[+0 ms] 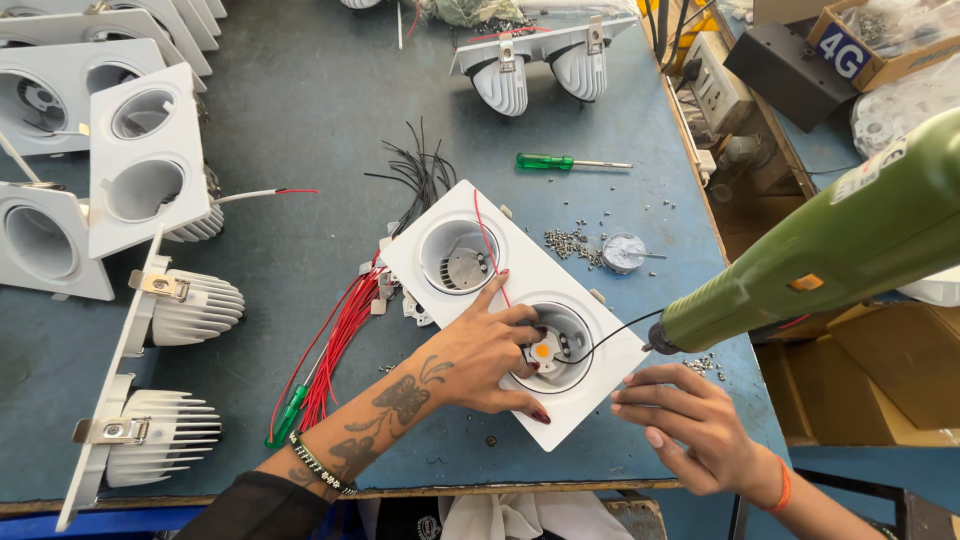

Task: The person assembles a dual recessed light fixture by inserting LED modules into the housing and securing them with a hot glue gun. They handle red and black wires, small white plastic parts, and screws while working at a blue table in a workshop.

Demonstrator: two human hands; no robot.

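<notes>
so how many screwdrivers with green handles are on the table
2. One green-handled screwdriver lies near the table's far side, above the twin light housing. The other lies beside the red wires, near the left hand. More may be out of view.

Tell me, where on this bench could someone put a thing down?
The widest bare patch of blue table lies between the stacked white frames at the left and the twin lamp at the top. A smaller strip lies near the front edge under the left hand. Around the white double housing it is crowded: red wires, black wires, loose screws, green screwdriver.
</notes>
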